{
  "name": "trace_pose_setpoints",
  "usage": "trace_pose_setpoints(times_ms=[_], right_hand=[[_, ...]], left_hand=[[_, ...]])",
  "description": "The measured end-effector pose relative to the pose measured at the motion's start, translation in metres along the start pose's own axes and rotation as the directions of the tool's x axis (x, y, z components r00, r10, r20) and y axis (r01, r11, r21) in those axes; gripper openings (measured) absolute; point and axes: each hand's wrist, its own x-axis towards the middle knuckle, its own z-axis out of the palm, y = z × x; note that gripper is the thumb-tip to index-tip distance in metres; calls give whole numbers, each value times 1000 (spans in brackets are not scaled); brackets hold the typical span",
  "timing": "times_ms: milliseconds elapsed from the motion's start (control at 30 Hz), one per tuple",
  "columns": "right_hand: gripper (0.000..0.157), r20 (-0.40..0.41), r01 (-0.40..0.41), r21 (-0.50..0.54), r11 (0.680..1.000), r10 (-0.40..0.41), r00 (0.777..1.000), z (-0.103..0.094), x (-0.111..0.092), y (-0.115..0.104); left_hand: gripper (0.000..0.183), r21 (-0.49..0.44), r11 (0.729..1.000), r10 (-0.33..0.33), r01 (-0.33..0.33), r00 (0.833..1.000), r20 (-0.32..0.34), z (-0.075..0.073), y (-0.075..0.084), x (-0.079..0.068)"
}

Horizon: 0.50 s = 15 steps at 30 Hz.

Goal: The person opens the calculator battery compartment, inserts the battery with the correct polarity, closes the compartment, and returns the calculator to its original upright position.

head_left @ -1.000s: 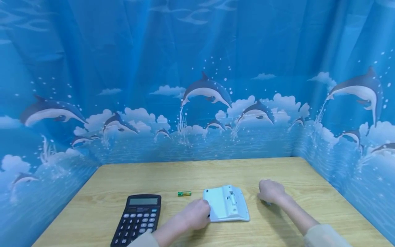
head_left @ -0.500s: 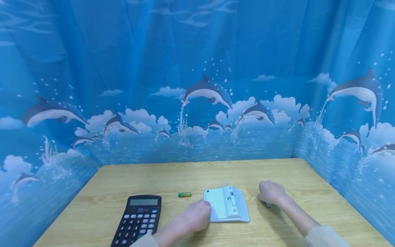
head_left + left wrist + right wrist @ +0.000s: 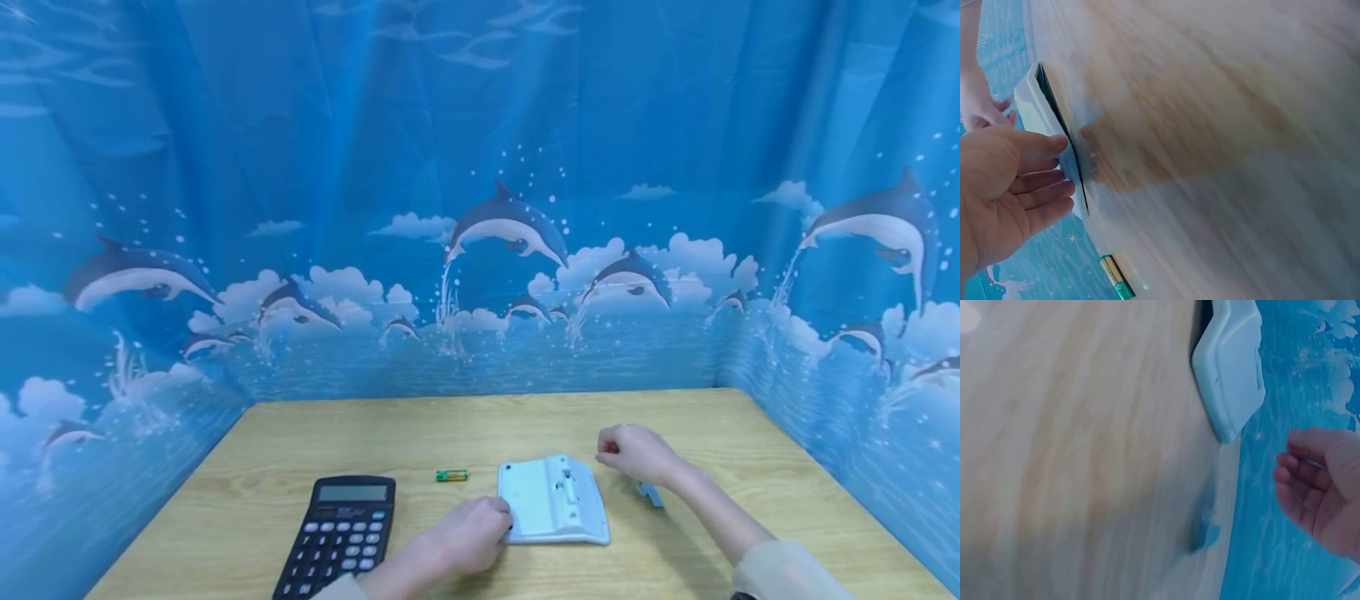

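Against the left hand [image 3: 474,532], its fingers relaxed, a pale-blue device [image 3: 531,498] lies on the desk [image 3: 337,433]; the right hand [image 3: 637,453], loosely curled and apparently empty, hovers near a small blue piece [image 3: 651,495].

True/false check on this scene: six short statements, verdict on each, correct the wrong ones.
1. The black calculator lies face up, left of the battery. True.
2. The left hand is at the left edge of the pale blue device. True.
3. The battery lies right of the pale blue device. False: it lies to the left of it.
4. A small blue piece lies on the table near the right hand. True.
5. The right hand rests on the black calculator. False: it is near the small blue piece, away from the calculator.
6. The pale blue device's upper side shows rows of keys. False: it shows a slot and no keys.
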Motion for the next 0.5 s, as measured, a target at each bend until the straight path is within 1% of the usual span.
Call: trace_pose_setpoints(times_ms=[67, 167, 267, 367, 500], right_hand=[[12, 14, 60, 30, 998, -61, 998, 0, 7, -6], [8, 33, 128, 59, 990, -130, 991, 0, 17, -19], [7, 48, 184, 52, 982, -187, 981, 1, 29, -33], [7, 72, 232, 37, 972, -234, 970, 5, 40, -45], [8, 112, 276, 33, 961, -278, 954, 12, 51, -59]], left_hand=[[17, -15, 1000, -2, 2, 1000, 19, 1, -2, -2], [20, -22, 1000, -16, 17, 999, 32, 2, -4, -5], [23, -30, 999, -29, 31, 998, 49, 2, -5, -8], [27, -34, 999, -21, 23, 998, 63, 1, -6, -11], [27, -48, 999, 12, -9, 997, 71, 0, -7, -13]])
